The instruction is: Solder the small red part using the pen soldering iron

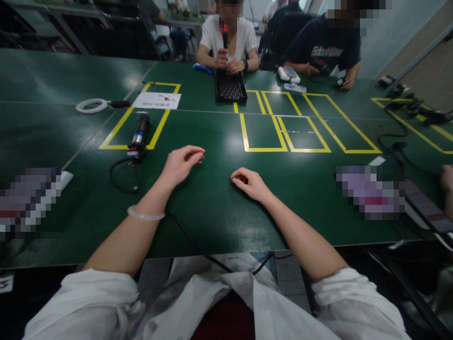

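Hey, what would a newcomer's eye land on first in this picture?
Probably the yellow tape outlines across the green table. Next, the left hand and right hand, loosely curled and apart near the middle. Then the dark cylindrical device with a blue band, lying across the front strip of the leftmost outline.

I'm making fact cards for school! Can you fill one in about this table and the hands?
Table: green, with yellow outlines
Left hand: curled, nothing visible inside
Right hand: curled, nothing visible inside
Left of left hand: black-and-silver cylinder
Beyond cylinder: white sheet
Across table: black tray, before a person in white
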Available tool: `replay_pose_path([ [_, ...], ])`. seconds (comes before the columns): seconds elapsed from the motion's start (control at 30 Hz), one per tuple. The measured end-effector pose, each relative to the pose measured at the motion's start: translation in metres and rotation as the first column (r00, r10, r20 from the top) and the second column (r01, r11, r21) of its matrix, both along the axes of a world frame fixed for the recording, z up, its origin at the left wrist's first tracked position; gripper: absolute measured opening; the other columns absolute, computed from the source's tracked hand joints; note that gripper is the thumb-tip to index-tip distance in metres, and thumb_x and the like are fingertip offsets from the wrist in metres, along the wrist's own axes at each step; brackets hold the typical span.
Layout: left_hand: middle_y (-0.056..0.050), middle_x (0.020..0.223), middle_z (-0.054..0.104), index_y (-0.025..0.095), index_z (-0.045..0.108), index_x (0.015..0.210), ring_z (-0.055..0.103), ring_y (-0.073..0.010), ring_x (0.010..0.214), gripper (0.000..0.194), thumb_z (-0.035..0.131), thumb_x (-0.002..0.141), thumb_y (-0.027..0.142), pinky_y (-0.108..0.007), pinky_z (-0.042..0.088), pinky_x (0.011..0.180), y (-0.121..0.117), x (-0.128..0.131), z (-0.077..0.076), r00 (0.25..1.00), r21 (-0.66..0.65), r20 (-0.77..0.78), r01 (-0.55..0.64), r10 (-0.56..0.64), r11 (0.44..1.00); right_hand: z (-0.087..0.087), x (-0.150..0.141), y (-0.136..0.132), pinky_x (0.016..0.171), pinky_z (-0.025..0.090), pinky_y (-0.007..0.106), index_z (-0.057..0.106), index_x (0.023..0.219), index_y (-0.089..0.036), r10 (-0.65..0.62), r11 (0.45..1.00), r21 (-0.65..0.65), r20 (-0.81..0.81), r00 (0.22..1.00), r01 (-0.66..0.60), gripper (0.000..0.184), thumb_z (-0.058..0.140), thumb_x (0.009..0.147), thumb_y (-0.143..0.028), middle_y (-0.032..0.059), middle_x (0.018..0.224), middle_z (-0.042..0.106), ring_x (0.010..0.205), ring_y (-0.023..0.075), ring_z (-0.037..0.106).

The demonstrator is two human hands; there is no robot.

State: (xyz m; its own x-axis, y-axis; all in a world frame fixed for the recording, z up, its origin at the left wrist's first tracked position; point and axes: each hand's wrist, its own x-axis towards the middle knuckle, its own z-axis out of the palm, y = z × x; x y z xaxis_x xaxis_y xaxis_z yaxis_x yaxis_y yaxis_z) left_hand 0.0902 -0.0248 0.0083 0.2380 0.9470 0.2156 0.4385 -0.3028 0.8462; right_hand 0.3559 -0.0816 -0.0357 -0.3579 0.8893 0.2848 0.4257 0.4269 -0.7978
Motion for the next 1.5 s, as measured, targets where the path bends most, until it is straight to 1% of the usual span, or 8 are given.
replay_pose_path([
  [0.07, -0.009, 0.101, 0.071, 0.014, 0.067, 0.111, 0.066, -0.0187, 0.085, 0.039, 0.061, 0.086, 0.043, -0.032, 0.05, 0.081, -0.016, 0.028, -0.002, 0.985, -0.102, -0.009, 0.173, -0.175, 0.98, 0.0, 0.0, -0.001, 0.065, 0.044, 0.025, 0.065, 0.097, -0.019, 0.009, 1.0, -0.023, -0.028, 1.0, -0.009, 0.012, 0.058, 0.089, -0.026, 0.0009, 0.081, 0.065, 0.068, 0.0122, 0.055],
  [0.13, -0.009, 0.097, 0.071, 0.013, 0.064, 0.113, 0.066, -0.0185, 0.084, 0.04, 0.064, 0.084, 0.041, -0.031, 0.05, 0.079, -0.029, 0.046, -0.007, 0.957, -0.197, 0.039, 0.288, -0.287, 0.937, 0.0, -0.001, -0.002, 0.065, 0.045, 0.025, 0.062, 0.104, -0.019, 0.043, 0.998, -0.041, -0.076, 0.996, -0.046, 0.018, 0.06, 0.088, -0.026, 0.0002, 0.083, 0.066, 0.068, 0.0119, 0.057],
  [0.3, -0.006, 0.09, 0.07, 0.014, 0.054, 0.11, 0.066, -0.0172, 0.082, 0.04, 0.069, 0.08, 0.037, -0.03, 0.049, 0.076, -0.037, 0.053, -0.022, 0.908, -0.328, 0.185, 0.418, -0.376, 0.847, 0.004, -0.003, -0.005, 0.065, 0.046, 0.025, 0.06, 0.106, -0.02, 0.141, 0.988, -0.05, -0.081, 0.987, -0.146, 0.022, 0.064, 0.087, -0.03, -0.0004, 0.083, 0.065, 0.069, 0.0117, 0.057],
  [0.43, -0.006, 0.087, 0.069, 0.014, 0.055, 0.113, 0.065, -0.0169, 0.08, 0.04, 0.064, 0.084, 0.039, -0.031, 0.05, 0.076, -0.035, 0.051, -0.021, 0.906, -0.324, 0.166, 0.424, -0.39, 0.846, 0.005, -0.004, -0.006, 0.065, 0.046, 0.025, 0.061, 0.098, -0.019, 0.138, 0.988, -0.057, -0.075, 0.988, -0.143, 0.017, 0.064, 0.089, -0.033, 0.0002, 0.081, 0.064, 0.069, 0.0122, 0.057],
  [0.67, -0.009, 0.091, 0.069, 0.013, 0.06, 0.106, 0.064, -0.0159, 0.077, 0.035, 0.055, 0.09, 0.043, -0.033, 0.052, 0.076, -0.031, 0.051, -0.02, 0.92, -0.349, 0.163, 0.392, -0.357, 0.851, 0.001, -0.003, -0.005, 0.062, 0.045, 0.024, 0.062, 0.1, -0.019, 0.104, 0.992, -0.055, -0.106, 0.989, -0.11, 0.019, 0.064, 0.089, -0.035, -0.0008, 0.078, 0.062, 0.066, 0.0117, 0.054],
  [1.07, -0.008, 0.09, 0.069, 0.012, 0.06, 0.099, 0.063, -0.0155, 0.08, 0.035, 0.069, 0.081, 0.041, -0.031, 0.048, 0.078, -0.033, 0.054, -0.021, 0.896, -0.397, 0.254, 0.441, -0.365, 0.805, 0.002, -0.003, -0.004, 0.061, 0.044, 0.025, 0.061, 0.1, -0.019, 0.088, 0.995, -0.044, -0.112, 0.99, -0.094, 0.017, 0.063, 0.088, -0.03, -0.0013, 0.077, 0.061, 0.064, 0.0115, 0.054],
  [1.27, -0.001, 0.079, 0.061, 0.013, 0.059, 0.096, 0.058, -0.0125, 0.075, 0.03, 0.071, 0.079, 0.034, -0.026, 0.044, 0.072, -0.035, 0.055, -0.023, 0.9, -0.359, 0.254, 0.428, -0.355, 0.829, 0.002, -0.003, -0.004, 0.066, 0.046, 0.025, 0.06, 0.102, -0.019, 0.069, 0.993, -0.083, -0.128, 0.989, -0.08, 0.021, 0.063, 0.089, -0.035, -0.0001, 0.083, 0.064, 0.07, 0.012, 0.057],
  [1.5, -0.002, 0.083, 0.062, 0.013, 0.058, 0.097, 0.058, -0.0125, 0.077, 0.031, 0.074, 0.076, 0.031, -0.027, 0.045, 0.074, -0.036, 0.055, -0.023, 0.894, -0.351, 0.279, 0.434, -0.35, 0.83, 0.002, -0.003, -0.003, 0.061, 0.043, 0.024, 0.062, 0.092, -0.018, 0.07, 0.996, -0.05, -0.135, 0.988, -0.077, 0.014, 0.064, 0.088, -0.031, -0.0011, 0.076, 0.059, 0.064, 0.0111, 0.052],
])
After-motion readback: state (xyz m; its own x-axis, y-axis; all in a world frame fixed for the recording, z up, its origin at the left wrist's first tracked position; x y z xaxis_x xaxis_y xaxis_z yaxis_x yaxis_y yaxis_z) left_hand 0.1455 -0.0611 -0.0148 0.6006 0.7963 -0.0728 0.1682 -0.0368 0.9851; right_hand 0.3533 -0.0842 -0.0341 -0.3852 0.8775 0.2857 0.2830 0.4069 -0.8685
